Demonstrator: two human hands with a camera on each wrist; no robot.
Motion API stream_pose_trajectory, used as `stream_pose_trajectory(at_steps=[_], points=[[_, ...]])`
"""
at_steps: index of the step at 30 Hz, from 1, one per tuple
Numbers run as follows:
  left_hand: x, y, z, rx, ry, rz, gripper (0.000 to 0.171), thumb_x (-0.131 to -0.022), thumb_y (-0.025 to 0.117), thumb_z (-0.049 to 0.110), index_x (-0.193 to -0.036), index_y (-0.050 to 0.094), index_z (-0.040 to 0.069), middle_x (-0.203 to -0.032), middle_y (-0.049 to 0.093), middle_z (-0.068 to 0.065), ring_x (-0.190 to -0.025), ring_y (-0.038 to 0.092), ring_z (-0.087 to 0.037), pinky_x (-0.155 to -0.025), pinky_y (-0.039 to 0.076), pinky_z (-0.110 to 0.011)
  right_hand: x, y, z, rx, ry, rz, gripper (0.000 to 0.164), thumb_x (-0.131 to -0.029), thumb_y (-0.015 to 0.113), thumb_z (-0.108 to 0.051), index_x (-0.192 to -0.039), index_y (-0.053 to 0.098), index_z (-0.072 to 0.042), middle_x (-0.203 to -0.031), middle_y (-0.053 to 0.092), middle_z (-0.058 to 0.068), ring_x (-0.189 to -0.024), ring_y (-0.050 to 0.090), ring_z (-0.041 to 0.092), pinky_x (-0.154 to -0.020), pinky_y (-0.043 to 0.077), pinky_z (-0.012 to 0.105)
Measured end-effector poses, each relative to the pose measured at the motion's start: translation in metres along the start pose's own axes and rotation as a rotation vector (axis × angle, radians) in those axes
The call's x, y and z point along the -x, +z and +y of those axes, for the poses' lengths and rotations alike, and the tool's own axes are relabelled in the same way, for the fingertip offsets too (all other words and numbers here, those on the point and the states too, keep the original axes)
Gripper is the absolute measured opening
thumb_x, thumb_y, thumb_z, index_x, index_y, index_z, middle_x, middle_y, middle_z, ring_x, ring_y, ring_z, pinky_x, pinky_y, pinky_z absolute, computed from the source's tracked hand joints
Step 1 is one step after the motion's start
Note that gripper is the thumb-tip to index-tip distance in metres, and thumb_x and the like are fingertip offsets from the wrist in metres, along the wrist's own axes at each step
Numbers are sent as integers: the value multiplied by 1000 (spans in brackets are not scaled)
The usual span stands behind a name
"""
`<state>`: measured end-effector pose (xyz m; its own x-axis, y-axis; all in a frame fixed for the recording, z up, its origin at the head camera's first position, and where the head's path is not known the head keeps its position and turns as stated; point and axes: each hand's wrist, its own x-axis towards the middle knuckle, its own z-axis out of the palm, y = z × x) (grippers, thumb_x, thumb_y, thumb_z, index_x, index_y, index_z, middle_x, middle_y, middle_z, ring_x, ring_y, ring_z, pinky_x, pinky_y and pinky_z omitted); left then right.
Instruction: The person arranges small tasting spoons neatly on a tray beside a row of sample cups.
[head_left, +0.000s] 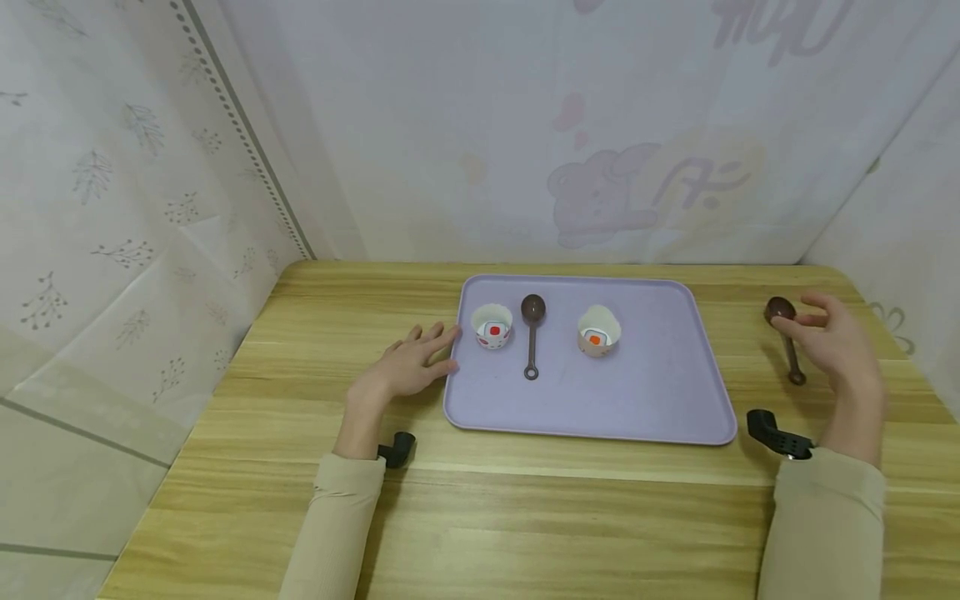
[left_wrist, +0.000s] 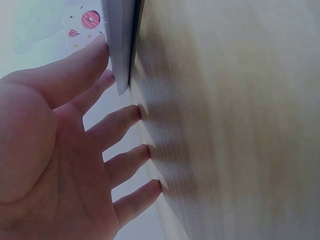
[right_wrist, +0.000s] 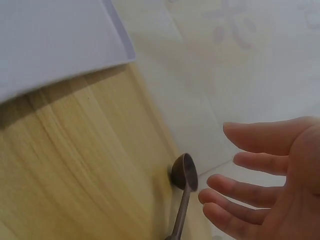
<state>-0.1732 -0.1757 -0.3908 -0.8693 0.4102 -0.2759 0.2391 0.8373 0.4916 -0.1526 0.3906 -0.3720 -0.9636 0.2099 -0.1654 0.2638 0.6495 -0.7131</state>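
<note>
At the left edge of a lilac tray (head_left: 645,400), my left hand (head_left: 405,367) spreads its fingers. In the left wrist view, its thumb and index finger touch the tray's rim and the other fingertips rest on the wooden table. My right hand (head_left: 840,342) is over a brown measuring spoon (head_left: 793,362) that lies right of the tray. In the right wrist view, the fingers (right_wrist: 245,187) are loosely bent, apart from the spoon's bowl (right_wrist: 184,172). On the tray, a second brown measuring spoon (head_left: 532,333) lies between two small paper cups, the left cup (head_left: 492,340) and the right cup (head_left: 597,346).
The left cup has a square with a red spot inside, the right one an orange spot. A wooden table (head_left: 570,533) carries everything. Patterned curtains (head_left: 420,150) hang behind it and at both sides. Black wrist mounts (head_left: 776,433) sit on both forearms.
</note>
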Motion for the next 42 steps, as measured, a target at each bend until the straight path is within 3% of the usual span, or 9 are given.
stream_pose_trajectory(at_steps=[4, 11, 14, 17, 20, 22, 38, 40, 42], points=[[-1, 0, 0, 3, -5, -3, 64, -106, 49, 42, -162, 25, 23, -167, 16, -13, -153, 3, -42, -121, 5, -62, 1, 0, 5, -18, 29, 1, 84, -104, 45, -46, -158, 8, 6, -149, 27, 44, -132, 31, 59, -95, 37, 70], [-1, 0, -1, -2, 2, -3, 64, -107, 49, 41, -162, 24, 22, -167, 16, -15, -152, 3, -44, -120, 5, -63, -3, 0, 15, 31, 24, 3, 81, -104, 45, -45, -156, 15, 9, -145, 34, 43, -126, 40, 55, -81, 45, 49], [-1, 1, -2, -4, 5, -4, 63, -107, 48, 40, -162, 24, 22, -167, 16, -15, -152, 3, -44, -120, 5, -63, -4, -1, 18, 47, 29, -4, 81, -104, 46, -46, -156, 17, 9, -145, 35, 44, -118, 48, 50, -80, 46, 47], [-1, 1, -2, -5, 4, -4, 63, -107, 48, 40, -162, 24, 22, -167, 16, -15, -152, 3, -44, -120, 5, -64, -4, -2, 21, 52, 30, -14, 80, -104, 47, -45, -155, 19, 11, -143, 36, 45, -93, 62, 22, -79, 48, 43], [-1, 1, -2, -3, 5, -5, 64, -107, 48, 41, -162, 24, 22, -167, 16, -15, -152, 3, -44, -120, 5, -64, -5, -3, 24, 44, 21, -21, 78, -104, 47, -41, -152, 21, 15, -140, 37, 47, -74, 53, -6, -72, 47, 28], [-1, 0, -1, -2, 3, -6, 64, -106, 49, 41, -162, 24, 22, -167, 16, -14, -152, 3, -44, -120, 5, -63, -5, -3, 26, 30, 23, -21, 76, -104, 47, -39, -151, 23, 16, -139, 37, 47, -70, 49, -13, -63, 44, 18], [-1, 0, -1, -4, 10, 0, 63, -107, 49, 40, -162, 25, 21, -166, 17, -16, -152, 4, -45, -120, 6, -64, -8, 4, 35, -29, 61, 29, 70, -103, 51, -35, -147, 32, 16, -140, 41, 39, -69, 51, -10, -59, 48, 15], [-1, 0, -1, -6, 8, -1, 63, -107, 48, 40, -162, 25, 21, -167, 17, -16, -152, 4, -45, -120, 5, -64, -9, 5, 37, -20, 62, 44, 69, -102, 52, -37, -145, 37, 15, -126, 55, 28, -69, 51, -11, -59, 47, 15], [-1, 0, -1, -7, 8, -1, 63, -107, 48, 40, -162, 25, 21, -166, 17, -16, -152, 4, -45, -120, 5, -64, -10, 6, 38, -22, 66, 63, 68, -101, 54, -38, -143, 41, 13, -104, 64, 3, -68, 51, -12, -59, 46, 14]])
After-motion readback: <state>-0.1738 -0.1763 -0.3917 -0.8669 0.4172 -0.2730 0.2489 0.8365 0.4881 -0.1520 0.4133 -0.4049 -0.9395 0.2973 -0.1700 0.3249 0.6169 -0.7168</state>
